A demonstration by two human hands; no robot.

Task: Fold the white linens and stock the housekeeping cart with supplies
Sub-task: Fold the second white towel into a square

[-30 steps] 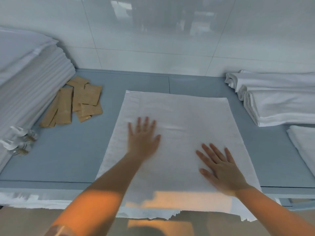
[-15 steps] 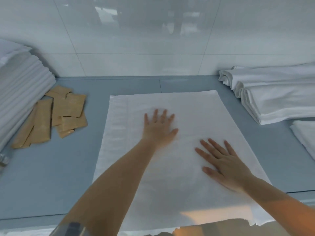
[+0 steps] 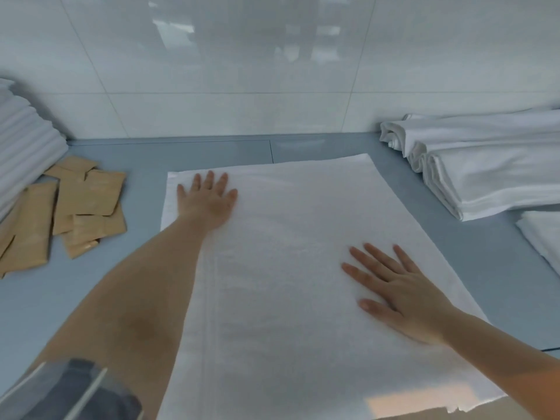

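Linen: a white towel (image 3: pixel 291 268) is spread flat on the blue-grey counter (image 3: pixel 91 298).
Left hand (image 3: pixel 209 201): pressed on its far left corner, fingers straight, spread.
Right hand (image 3: pixel 406 295): laid flat near its right edge, fingers splayed.
Surroundings: brown sachets (image 3: pixel 75 210) left, folded linens (image 3: pixel 491 165) right.

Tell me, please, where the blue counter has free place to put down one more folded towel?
Bare counter lies between the brown packets and the spread towel, and a strip runs between that towel and the folded linens. Both far corners are crowded.

Packets (image 3: pixel 75 210) left of spread towel (image 3: pixel 288 268); folded linens (image 3: pixel 491 165) right.
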